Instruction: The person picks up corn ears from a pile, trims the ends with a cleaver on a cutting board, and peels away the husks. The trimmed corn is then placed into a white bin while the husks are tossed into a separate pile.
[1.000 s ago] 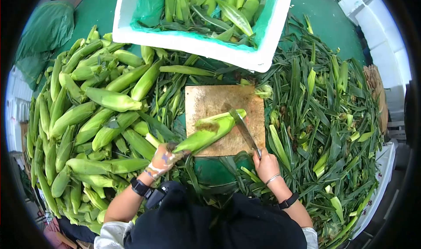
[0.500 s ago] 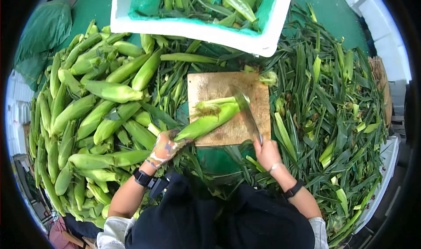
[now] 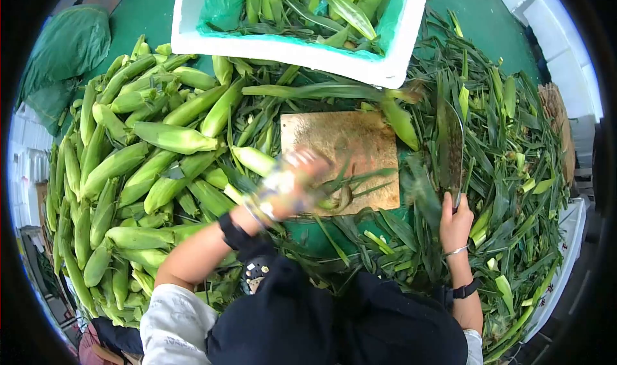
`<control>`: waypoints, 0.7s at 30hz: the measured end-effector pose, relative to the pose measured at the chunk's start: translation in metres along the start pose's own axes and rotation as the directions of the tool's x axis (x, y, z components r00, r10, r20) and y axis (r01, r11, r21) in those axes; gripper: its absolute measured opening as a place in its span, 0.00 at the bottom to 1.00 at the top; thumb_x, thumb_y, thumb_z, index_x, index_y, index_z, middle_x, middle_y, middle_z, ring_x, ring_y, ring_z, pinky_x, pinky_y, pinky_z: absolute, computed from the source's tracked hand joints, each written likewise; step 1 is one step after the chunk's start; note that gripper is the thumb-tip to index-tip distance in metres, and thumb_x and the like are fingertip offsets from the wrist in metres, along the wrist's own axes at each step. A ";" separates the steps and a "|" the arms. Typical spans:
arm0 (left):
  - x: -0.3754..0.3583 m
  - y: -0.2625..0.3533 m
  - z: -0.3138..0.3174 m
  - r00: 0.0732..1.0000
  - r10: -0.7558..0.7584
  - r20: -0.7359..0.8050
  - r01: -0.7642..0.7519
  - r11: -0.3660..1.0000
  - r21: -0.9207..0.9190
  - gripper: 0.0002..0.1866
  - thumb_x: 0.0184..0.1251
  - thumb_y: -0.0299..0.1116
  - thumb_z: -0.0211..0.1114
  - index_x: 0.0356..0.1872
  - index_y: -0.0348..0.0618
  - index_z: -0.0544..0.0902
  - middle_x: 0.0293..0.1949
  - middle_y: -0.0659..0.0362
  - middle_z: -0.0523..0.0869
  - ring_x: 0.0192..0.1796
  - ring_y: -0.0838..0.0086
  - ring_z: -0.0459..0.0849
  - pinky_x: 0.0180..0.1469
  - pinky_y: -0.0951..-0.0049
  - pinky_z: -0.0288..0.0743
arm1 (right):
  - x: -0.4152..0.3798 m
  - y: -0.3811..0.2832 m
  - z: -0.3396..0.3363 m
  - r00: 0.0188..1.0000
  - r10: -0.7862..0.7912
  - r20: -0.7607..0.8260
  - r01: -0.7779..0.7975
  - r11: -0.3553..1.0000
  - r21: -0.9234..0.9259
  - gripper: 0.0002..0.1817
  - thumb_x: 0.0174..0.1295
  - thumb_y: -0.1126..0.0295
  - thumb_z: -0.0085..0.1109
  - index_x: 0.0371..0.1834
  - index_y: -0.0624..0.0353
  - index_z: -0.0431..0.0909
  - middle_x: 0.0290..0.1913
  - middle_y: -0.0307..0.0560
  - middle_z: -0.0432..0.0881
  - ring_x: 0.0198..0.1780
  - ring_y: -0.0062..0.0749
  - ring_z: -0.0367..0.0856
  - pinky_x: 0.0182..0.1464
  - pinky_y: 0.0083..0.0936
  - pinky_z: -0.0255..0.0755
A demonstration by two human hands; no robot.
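My left hand (image 3: 297, 182) is smeared by motion at the left edge of the wooden board (image 3: 379, 137); its fingers and anything in them cannot be made out. Husk scraps (image 3: 347, 196) lie on the board's lower part. Out to the right of the board, my right hand (image 3: 456, 222) is wrapped round the handle of a large knife (image 3: 454, 148), whose blade points away from me over the cut leaves. A corn cob in husk (image 3: 400, 122) rests at the board's upper right corner. Another pale green cob (image 3: 254, 160) lies just left of the board.
A big pile of unshucked corn (image 3: 170, 137) fills the left. Cut leaves (image 3: 508, 204) are heaped on the right. Beyond the board stands a white foam box (image 3: 289, 49) lined with green plastic, holding corn. A green sack (image 3: 67, 44) sits at the upper left.
My left hand has moved right and up over the board and no longer visibly holds the cob. The knife has swung from the board to the right. Leaf scraps now lie on the board.
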State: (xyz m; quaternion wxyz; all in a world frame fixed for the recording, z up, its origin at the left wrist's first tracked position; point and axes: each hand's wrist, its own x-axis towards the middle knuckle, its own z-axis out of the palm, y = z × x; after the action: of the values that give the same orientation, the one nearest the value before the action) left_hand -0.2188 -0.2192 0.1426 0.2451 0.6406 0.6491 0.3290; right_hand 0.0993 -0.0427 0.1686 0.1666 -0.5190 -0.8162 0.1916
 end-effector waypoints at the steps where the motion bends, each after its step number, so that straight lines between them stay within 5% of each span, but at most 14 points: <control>1: 0.000 -0.012 -0.009 0.998 -0.061 -0.003 0.060 0.968 0.246 0.27 0.46 0.39 0.71 0.49 0.42 0.75 0.43 0.51 0.76 0.50 0.54 0.74 0.56 0.55 0.64 | -0.007 -0.003 0.002 0.998 -0.062 -0.029 0.063 0.996 0.055 0.12 0.65 0.69 0.55 0.28 0.64 0.66 0.15 0.53 0.70 0.15 0.45 0.69 0.21 0.35 0.62; 2: -0.007 -0.027 -0.014 0.993 -0.120 -0.016 0.113 0.872 0.477 0.28 0.41 0.38 0.72 0.47 0.42 0.76 0.39 0.52 0.77 0.47 0.56 0.75 0.54 0.55 0.65 | -0.015 -0.013 0.005 0.999 -0.044 -0.014 0.045 0.989 0.141 0.12 0.65 0.69 0.56 0.28 0.64 0.66 0.15 0.52 0.69 0.15 0.43 0.69 0.21 0.35 0.61; 4: -0.033 -0.077 0.004 0.937 -0.223 0.269 -0.023 0.728 0.686 0.27 0.40 0.39 0.72 0.44 0.41 0.75 0.40 0.51 0.78 0.51 0.57 0.75 0.56 0.56 0.64 | -0.027 -0.033 0.019 0.995 -0.095 0.006 0.089 0.952 0.293 0.12 0.64 0.69 0.56 0.29 0.64 0.66 0.15 0.52 0.69 0.14 0.41 0.68 0.20 0.34 0.60; 6: -0.030 -0.077 0.005 0.964 -0.139 0.226 -0.043 0.757 0.652 0.25 0.42 0.39 0.71 0.42 0.41 0.75 0.38 0.50 0.80 0.50 0.55 0.77 0.51 0.56 0.69 | -0.022 -0.052 0.023 0.971 -0.069 0.229 -0.008 0.947 0.320 0.11 0.65 0.69 0.56 0.30 0.64 0.67 0.15 0.52 0.70 0.14 0.42 0.69 0.20 0.34 0.59; 8: -0.018 -0.058 0.000 0.934 -0.316 0.169 0.183 0.825 0.534 0.22 0.46 0.38 0.68 0.41 0.39 0.75 0.32 0.48 0.81 0.42 0.53 0.81 0.42 0.57 0.74 | -0.013 -0.082 0.018 0.956 -0.134 0.262 0.030 0.930 0.367 0.12 0.65 0.69 0.56 0.30 0.64 0.66 0.15 0.54 0.69 0.15 0.46 0.70 0.20 0.35 0.59; 9: -0.020 -0.050 0.002 0.960 -0.276 0.052 0.224 0.863 0.453 0.20 0.48 0.38 0.66 0.40 0.36 0.75 0.26 0.47 0.81 0.33 0.51 0.83 0.35 0.55 0.75 | -0.016 -0.085 0.019 0.953 -0.186 0.240 0.084 0.922 0.378 0.11 0.65 0.70 0.55 0.31 0.64 0.66 0.15 0.54 0.69 0.16 0.46 0.70 0.20 0.36 0.60; 10: -0.014 -0.035 0.001 0.902 -0.431 0.031 0.384 0.833 0.398 0.21 0.48 0.39 0.65 0.39 0.33 0.75 0.26 0.45 0.82 0.31 0.51 0.83 0.36 0.55 0.76 | -0.021 -0.085 0.019 0.946 -0.237 0.220 0.139 0.912 0.386 0.10 0.65 0.71 0.55 0.31 0.64 0.66 0.16 0.54 0.69 0.16 0.47 0.71 0.20 0.36 0.60; 12: -0.014 -0.036 0.008 0.804 -0.562 0.196 0.434 0.779 0.453 0.20 0.49 0.39 0.64 0.38 0.32 0.76 0.27 0.43 0.84 0.32 0.50 0.84 0.37 0.56 0.77 | -0.034 -0.080 0.013 0.931 -0.274 0.241 0.173 0.913 0.370 0.08 0.63 0.73 0.55 0.32 0.65 0.68 0.15 0.51 0.70 0.16 0.45 0.72 0.20 0.35 0.62; 15: -0.028 -0.054 0.031 0.766 -0.592 0.251 0.464 0.780 0.421 0.19 0.50 0.39 0.62 0.36 0.30 0.79 0.30 0.41 0.84 0.35 0.49 0.85 0.40 0.58 0.78 | -0.038 -0.077 0.012 0.840 -0.542 0.009 0.509 0.795 0.329 0.07 0.59 0.75 0.58 0.35 0.66 0.70 0.17 0.46 0.74 0.17 0.40 0.76 0.22 0.28 0.69; 19: -0.029 -0.054 0.034 0.759 -0.600 0.254 0.473 0.776 0.418 0.20 0.51 0.40 0.60 0.35 0.28 0.77 0.28 0.41 0.84 0.34 0.49 0.85 0.39 0.57 0.78 | -0.035 -0.081 0.053 0.772 -0.627 -0.101 0.611 0.689 0.391 0.09 0.58 0.76 0.59 0.37 0.66 0.69 0.19 0.50 0.76 0.18 0.46 0.78 0.23 0.32 0.72; 21: -0.033 -0.054 0.032 0.761 -0.597 0.256 0.483 0.784 0.391 0.22 0.50 0.42 0.62 0.36 0.29 0.78 0.29 0.42 0.84 0.35 0.49 0.85 0.39 0.58 0.78 | -0.047 -0.068 0.093 0.813 -0.416 0.407 0.323 0.904 0.280 0.10 0.63 0.70 0.55 0.37 0.68 0.69 0.21 0.59 0.78 0.23 0.57 0.79 0.25 0.42 0.73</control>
State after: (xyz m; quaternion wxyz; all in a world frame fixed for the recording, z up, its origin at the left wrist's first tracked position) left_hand -0.2289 -0.2461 0.0781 0.3460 0.5024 0.7922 0.0149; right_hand 0.0214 -0.1245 0.1170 0.0545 -0.2705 -0.8942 0.3524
